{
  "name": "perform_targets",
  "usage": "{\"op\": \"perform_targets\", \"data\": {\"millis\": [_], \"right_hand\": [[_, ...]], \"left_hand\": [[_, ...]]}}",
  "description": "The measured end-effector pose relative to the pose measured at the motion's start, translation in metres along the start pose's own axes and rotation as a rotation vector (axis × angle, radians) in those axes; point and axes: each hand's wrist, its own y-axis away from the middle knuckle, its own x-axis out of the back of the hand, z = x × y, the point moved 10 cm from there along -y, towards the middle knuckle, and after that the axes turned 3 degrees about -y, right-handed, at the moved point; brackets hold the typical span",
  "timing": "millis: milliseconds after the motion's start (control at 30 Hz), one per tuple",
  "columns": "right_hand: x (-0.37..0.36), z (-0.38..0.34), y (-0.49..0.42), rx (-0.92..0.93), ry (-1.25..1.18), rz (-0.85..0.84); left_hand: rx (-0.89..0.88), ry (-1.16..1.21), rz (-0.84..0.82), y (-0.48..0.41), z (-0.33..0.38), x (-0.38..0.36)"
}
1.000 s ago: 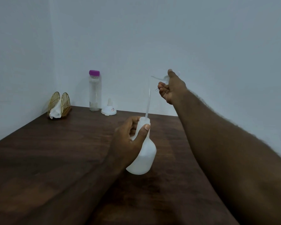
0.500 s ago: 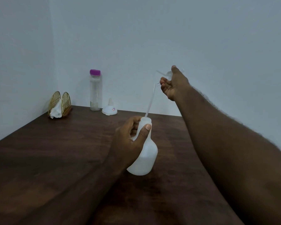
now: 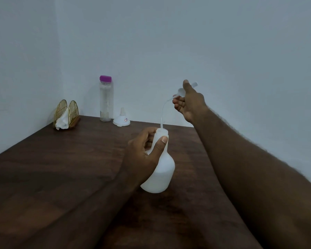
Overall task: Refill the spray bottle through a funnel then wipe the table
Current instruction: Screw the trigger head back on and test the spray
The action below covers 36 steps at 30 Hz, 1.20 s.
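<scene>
My left hand (image 3: 144, 150) grips the neck of a white translucent spray bottle (image 3: 162, 171), which stands tilted on the dark wooden table (image 3: 61, 177). Up and to the right, my right hand (image 3: 188, 101) holds the white spray head (image 3: 181, 91). Its thin dip tube (image 3: 162, 114) bends down into the bottle's open mouth. A white funnel (image 3: 121, 120) sits upside down at the back of the table. Beside it stands a tall clear bottle (image 3: 106, 101) with a purple cap.
A gold wire napkin holder (image 3: 66, 115) with white tissue stands in the back left corner. Pale walls close the table off at the back and on the left.
My right hand has moved slightly right and down with the spray head, and the dip tube now bends more. The bottle in my left hand has barely shifted.
</scene>
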Motion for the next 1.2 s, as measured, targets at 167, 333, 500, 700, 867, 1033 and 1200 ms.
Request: {"op": "perform_targets", "data": {"millis": [167,333,500,700,867,1033,1200], "right_hand": [[-0.035,-0.033,0.021,0.178,0.13,-0.221],[-0.069,-0.062,0.071,0.316,0.246,-0.463],[-0.062,-0.048,0.111,0.461,0.553,-0.464],[-0.045,-0.038,0.14,0.528,0.68,-0.442],[-0.035,-0.025,0.156,0.561,0.776,-0.389],[-0.025,-0.02,0.162,0.596,0.843,-0.269],[-0.025,-0.005,0.159,0.543,0.855,-0.275]], "left_hand": [[0.02,-0.002,-0.012,0.0,-0.002,-0.001],[0.057,-0.058,-0.035,-0.001,-0.008,-0.004],[0.057,-0.083,-0.02,0.0,-0.009,-0.003],[0.019,-0.004,-0.005,0.002,-0.002,-0.001],[-0.002,-0.002,0.011,0.001,-0.002,0.0],[-0.047,-0.009,0.027,0.001,-0.002,0.0],[-0.077,0.028,0.061,0.002,0.002,0.004]]}}
